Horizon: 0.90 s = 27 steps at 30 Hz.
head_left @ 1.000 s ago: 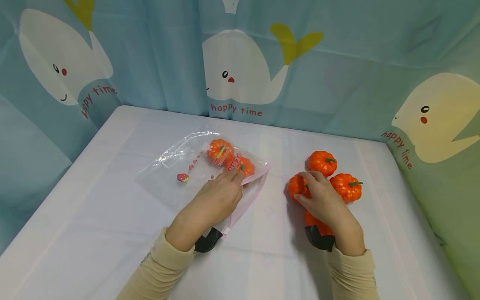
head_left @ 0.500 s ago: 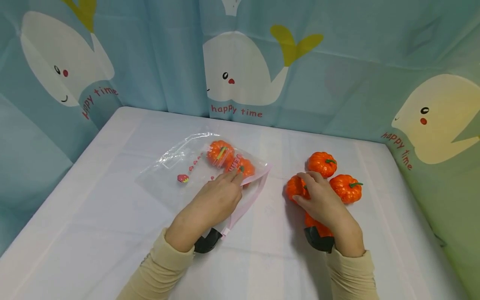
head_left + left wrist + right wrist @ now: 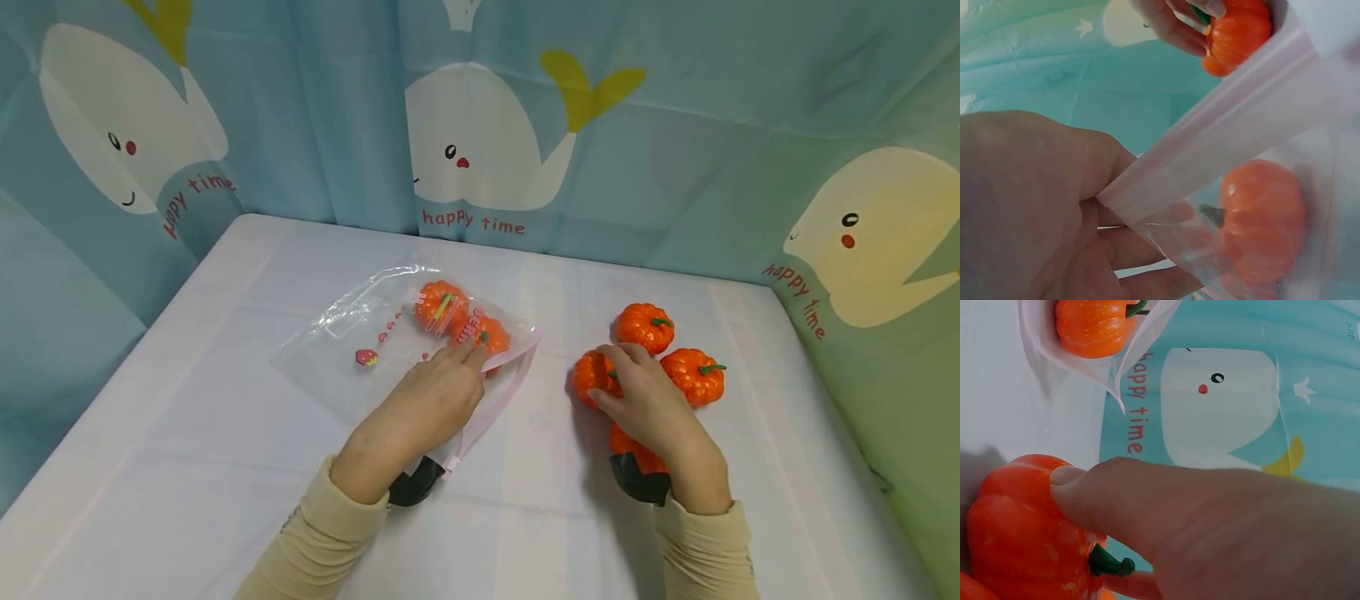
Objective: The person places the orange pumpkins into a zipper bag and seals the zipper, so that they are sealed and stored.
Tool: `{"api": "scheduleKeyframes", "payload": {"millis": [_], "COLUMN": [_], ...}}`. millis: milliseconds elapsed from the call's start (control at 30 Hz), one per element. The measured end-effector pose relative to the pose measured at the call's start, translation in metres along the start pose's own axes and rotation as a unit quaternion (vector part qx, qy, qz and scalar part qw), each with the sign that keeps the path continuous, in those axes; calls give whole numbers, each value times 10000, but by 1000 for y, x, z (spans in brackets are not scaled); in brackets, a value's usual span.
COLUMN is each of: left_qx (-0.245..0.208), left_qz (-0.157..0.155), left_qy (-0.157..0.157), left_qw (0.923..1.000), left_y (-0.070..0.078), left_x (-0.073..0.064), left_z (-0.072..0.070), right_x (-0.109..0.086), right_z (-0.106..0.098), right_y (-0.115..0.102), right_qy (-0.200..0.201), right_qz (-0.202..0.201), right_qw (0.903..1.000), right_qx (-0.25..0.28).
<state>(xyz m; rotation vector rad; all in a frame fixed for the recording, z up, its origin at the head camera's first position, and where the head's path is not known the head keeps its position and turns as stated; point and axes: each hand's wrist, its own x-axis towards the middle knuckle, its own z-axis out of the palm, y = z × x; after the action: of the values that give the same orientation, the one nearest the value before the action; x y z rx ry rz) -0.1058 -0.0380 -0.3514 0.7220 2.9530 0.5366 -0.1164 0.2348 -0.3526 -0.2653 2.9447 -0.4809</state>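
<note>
The left hand (image 3: 431,396) pinches the rim of a clear, flat plastic zip bag (image 3: 322,337) printed with pink strawberries, thumb on one side of the film and fingers on the other. The bag's pink zip strip (image 3: 517,383) runs from that pinch away to the person's right, and back toward the wrist, where a small pale slider (image 3: 452,463) sits.

Inside the bag, just beyond the left fingertips, lies a ribbed orange toy pumpkin with a green stem (image 3: 497,337); a second bagged orange pumpkin (image 3: 438,304) rests a little farther out, against the first. A sliver of orange shows under the rim beside the fingertips, and I cannot tell which pumpkin it belongs to.

Well to the right of that pinch, the right hand (image 3: 652,392) grips a glossy, ribbed orange pumpkin (image 3: 588,379), thumb pressed on its near side and fingers round the far side (its green stem points back toward the palm). Three loose pumpkins surround this grip: a far orange pumpkin (image 3: 643,325) just beyond the knuckles, a right-hand orange pumpkin (image 3: 693,379) beside the back of the hand, and a near orange pumpkin (image 3: 628,446), partly hidden, below the thumb by the wrist.
</note>
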Motion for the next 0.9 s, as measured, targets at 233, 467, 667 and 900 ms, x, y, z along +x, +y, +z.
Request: {"api": "scheduleKeyframes", "payload": {"millis": [233, 467, 667, 900], "left_qx": [-24, -59, -139, -142], "left_qz": [-24, -32, -97, -132], "left_qy": [-53, -44, -140, -155], "left_qw": [10000, 10000, 9998, 9997], "left_y": [-1, -1, 0, 1], "left_x": [1, 2, 1, 1], "left_z": [1, 1, -1, -1], "right_x": [2, 6, 6, 8], "right_z": [3, 9, 12, 14], "right_y": [0, -1, -5, -8], "right_qy": [67, 70, -26, -41], "right_qz": [-151, -821, -971, -1018], "right_qw": [9999, 9961, 9943, 9935], "right_qx": [42, 313, 439, 500]}}
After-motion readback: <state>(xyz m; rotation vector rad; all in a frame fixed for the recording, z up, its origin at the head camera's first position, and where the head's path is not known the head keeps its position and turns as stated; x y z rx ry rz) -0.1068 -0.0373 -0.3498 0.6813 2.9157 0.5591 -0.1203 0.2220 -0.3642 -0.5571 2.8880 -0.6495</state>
